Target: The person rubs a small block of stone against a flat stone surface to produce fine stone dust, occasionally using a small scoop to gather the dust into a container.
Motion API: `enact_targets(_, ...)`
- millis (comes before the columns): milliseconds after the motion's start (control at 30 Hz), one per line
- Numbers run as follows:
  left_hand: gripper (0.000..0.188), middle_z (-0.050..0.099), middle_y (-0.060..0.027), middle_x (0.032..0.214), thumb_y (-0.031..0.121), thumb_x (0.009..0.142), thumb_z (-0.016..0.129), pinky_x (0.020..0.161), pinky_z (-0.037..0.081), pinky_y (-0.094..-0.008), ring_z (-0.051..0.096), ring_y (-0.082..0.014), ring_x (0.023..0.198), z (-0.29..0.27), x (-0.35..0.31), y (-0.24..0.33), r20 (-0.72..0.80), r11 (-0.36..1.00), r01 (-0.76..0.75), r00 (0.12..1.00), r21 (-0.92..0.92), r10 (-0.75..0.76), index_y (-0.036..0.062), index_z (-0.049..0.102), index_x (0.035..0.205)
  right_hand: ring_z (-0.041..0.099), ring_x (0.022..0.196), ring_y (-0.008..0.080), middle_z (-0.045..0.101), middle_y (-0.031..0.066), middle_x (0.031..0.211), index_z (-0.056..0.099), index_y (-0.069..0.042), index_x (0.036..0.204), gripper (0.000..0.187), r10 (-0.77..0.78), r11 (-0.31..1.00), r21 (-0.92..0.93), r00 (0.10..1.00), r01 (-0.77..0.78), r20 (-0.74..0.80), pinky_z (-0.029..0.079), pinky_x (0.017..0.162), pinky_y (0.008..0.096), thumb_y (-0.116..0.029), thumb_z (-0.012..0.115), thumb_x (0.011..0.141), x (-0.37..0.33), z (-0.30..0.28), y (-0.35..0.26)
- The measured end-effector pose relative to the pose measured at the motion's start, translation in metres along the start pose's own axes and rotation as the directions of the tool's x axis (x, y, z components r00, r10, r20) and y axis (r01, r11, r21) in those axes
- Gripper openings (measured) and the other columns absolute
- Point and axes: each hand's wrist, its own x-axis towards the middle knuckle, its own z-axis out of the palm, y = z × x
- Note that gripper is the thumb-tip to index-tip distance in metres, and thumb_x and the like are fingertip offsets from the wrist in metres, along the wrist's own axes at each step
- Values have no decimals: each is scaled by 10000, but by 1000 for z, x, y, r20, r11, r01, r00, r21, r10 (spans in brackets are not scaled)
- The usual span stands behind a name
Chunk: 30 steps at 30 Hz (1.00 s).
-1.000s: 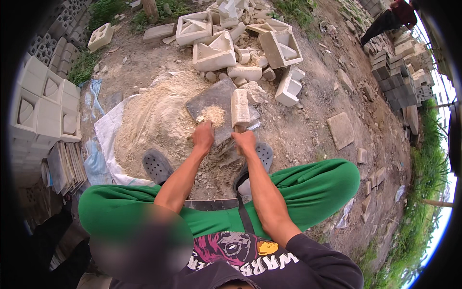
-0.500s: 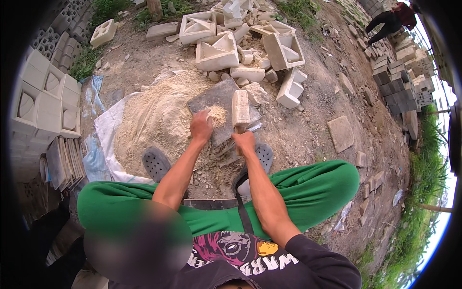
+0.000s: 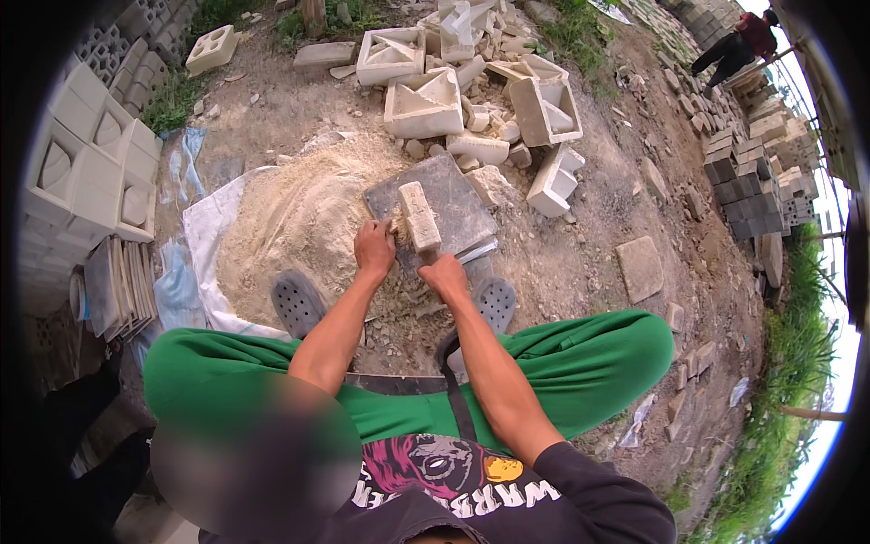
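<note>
My right hand [image 3: 443,277] is wrapped round the short handle of a mallet. Its blocky, dust-covered mallet head [image 3: 418,218] is low over a dark flat slab [image 3: 458,204], just right of my left hand; contact with the slab cannot be made out. My left hand [image 3: 373,248] has curled fingers at the slab's left edge, beside pale crumbs [image 3: 397,222]. What the fingers hold, if anything, is hidden. A heap of cream-coloured crushed grit [image 3: 290,218] lies left of the slab on a white sheet [image 3: 204,227].
Broken cream blocks [image 3: 424,104] are piled beyond the slab. Pale patterned blocks [image 3: 95,172] are stacked at the left, above leaning thin boards [image 3: 122,286]. Grey blocks [image 3: 743,186] stand at the right. A person [image 3: 739,45] is far right. My grey clogs [image 3: 297,304] flank my arms.
The mallet has swung left and down toward the slab, close to my left hand, and now covers most of the crumbs. My left hand is slightly nearer to me. The whole view has shifted slightly.
</note>
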Motion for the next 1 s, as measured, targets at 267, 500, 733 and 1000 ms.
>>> enact_targets(267, 312, 612, -106, 1009, 118, 833, 670, 896, 465, -443, 584, -312, 1021, -1, -3, -8, -27, 999, -4, 1000, -46, 3, 142, 698, 1143, 705, 895, 393, 714, 257, 908, 701, 28, 924, 462, -16, 996, 84, 996, 24, -90, 553, 766, 448, -366, 750, 688, -4, -16, -20)
enact_targets(500, 323, 618, -114, 982, 111, 831, 658, 890, 467, -446, 599, -320, 991, -1, -3, -3, -17, 999, -13, 1000, -45, 12, 136, 697, 1150, 714, 874, 387, 716, 257, 882, 697, 47, 934, 502, -34, 994, 96, 992, 46, -120, 556, 762, 436, -378, 762, 675, 2, -4, 1)
enact_targets(733, 332, 646, -98, 1010, 145, 832, 659, 928, 466, -436, 601, -299, 1039, -2, 2, -6, 27, 994, 70, 997, -83, -68, 145, 691, 1162, 724, 852, 377, 715, 274, 868, 701, 98, 916, 505, 149, 987, -80, 982, -140, 113, 571, 752, 414, -319, 759, 639, 13, -9, 3)
enact_targets(1000, 308, 693, -117, 1068, 189, 818, 690, 869, 512, -451, 654, -341, 992, 1, 10, 16, 40, 972, -34, 998, -233, 45, 143, 683, 1122, 712, 907, 401, 709, 302, 928, 706, 109, 889, 508, 259, 944, 155, 946, -291, 196, 557, 806, 439, -337, 769, 653, 7, -52, -25)
